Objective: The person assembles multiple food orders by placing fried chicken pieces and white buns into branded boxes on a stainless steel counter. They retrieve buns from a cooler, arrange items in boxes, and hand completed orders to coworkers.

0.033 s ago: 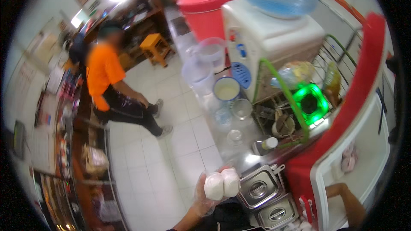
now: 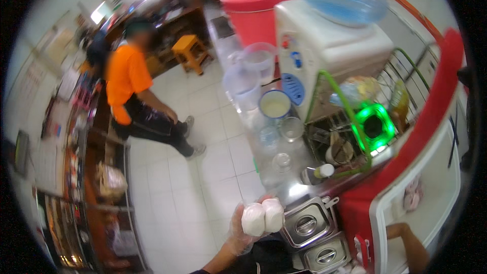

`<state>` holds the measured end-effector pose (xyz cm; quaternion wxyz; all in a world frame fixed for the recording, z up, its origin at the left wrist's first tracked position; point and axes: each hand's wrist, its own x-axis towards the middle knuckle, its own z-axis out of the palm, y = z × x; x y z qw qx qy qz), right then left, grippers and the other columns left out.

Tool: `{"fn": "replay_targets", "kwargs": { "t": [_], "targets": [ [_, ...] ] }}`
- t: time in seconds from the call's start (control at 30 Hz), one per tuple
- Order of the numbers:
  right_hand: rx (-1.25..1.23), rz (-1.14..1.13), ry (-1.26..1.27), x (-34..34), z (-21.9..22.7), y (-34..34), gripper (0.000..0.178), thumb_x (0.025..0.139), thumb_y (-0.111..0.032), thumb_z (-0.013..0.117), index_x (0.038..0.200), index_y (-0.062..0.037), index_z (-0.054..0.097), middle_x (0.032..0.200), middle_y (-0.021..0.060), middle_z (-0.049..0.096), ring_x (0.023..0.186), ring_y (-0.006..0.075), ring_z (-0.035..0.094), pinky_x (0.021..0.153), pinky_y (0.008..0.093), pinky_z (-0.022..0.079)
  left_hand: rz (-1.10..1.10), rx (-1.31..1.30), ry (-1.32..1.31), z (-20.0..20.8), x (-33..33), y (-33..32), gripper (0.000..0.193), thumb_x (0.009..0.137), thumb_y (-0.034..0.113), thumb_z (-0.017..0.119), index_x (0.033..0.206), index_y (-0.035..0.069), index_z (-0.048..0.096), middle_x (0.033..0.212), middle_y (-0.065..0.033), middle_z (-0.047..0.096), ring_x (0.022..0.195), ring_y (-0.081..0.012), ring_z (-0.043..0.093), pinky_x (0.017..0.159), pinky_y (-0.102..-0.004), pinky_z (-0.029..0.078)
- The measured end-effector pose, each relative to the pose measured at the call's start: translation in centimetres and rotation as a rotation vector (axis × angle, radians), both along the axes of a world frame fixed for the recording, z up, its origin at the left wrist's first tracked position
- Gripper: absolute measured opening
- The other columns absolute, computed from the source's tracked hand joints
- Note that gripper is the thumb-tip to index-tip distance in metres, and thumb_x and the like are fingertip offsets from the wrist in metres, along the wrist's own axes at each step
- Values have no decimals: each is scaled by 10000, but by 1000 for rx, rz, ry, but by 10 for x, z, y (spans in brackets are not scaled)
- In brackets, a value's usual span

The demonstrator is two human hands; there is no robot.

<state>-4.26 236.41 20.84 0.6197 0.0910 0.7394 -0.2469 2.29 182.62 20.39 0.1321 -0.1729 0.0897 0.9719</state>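
My left hand (image 2: pixel 237 231), in a clear plastic glove, is closed around two white rounded bundles (image 2: pixel 263 217) that sit side by side. They are above the floor, just left of the steel lidded containers (image 2: pixel 306 223). My right hand (image 2: pixel 396 231) reaches down inside a white open-topped box (image 2: pixel 376 243) at the right; its fingers are hidden behind the near wall. A few pinkish lumps (image 2: pixel 413 195) lie farther back in the box.
A steel counter (image 2: pixel 299 172) carries clear jugs (image 2: pixel 242 89), an enamel mug (image 2: pixel 274 105), glasses, a red bucket (image 2: pixel 257 12) and a water dispenser (image 2: pixel 329 35). A green wire rack (image 2: pixel 362 142) stands beside a red curved edge (image 2: pixel 431 101). A person in orange (image 2: pixel 131 78) stands at left, near a stool (image 2: pixel 191 53).
The view has shifted slightly, so the counter things appear a little farther right and lower. Both hands stay nearly where they were, with the two white bundles still in my left.
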Motion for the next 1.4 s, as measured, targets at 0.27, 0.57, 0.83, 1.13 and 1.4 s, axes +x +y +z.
{"fn": "replay_targets", "kwargs": {
  "t": [0.27,0.57,0.83,1.13,1.4],
  "targets": [
    [177,-29,162,-6,30,-16,632,793,-241,750,1292,9,453,1286,169,536,1181,318,514,954,478,511,118,148,50,-12,33,-37,867,859,634,589,1456,47,364,1400,-187,478,1255,-383,529,1020,-515,490],
    [122,-205,507,15,54,-75,558,792,-217,738,1241,1,490,1237,155,564,1129,309,540,950,468,510,145,13,50,-1,49,-53,854,872,604,607,1458,30,367,1353,-162,533,1229,-308,560,1018,-459,490],
    [73,-312,824,8,43,-119,493,791,-196,728,1196,-6,523,1194,142,588,1083,302,563,945,459,509,166,153,163,-23,47,-54,671,960,510,530,1433,48,415,1386,-134,526,1244,-271,557,1058,-448,453],
    [32,-409,1099,29,64,-125,420,789,-172,716,1146,-14,559,1146,128,616,1031,294,589,941,448,508,241,110,180,-15,52,-63,776,925,612,514,1467,72,391,1404,-142,514,1263,-289,540,1057,-464,447],
    [84,-678,1417,110,158,-142,357,788,-150,705,1101,-21,592,1103,116,641,985,286,612,937,439,506,291,259,206,-18,55,-116,824,862,621,599,1451,84,388,1404,-165,487,1282,-385,492,1066,-576,409]
  ]
}}
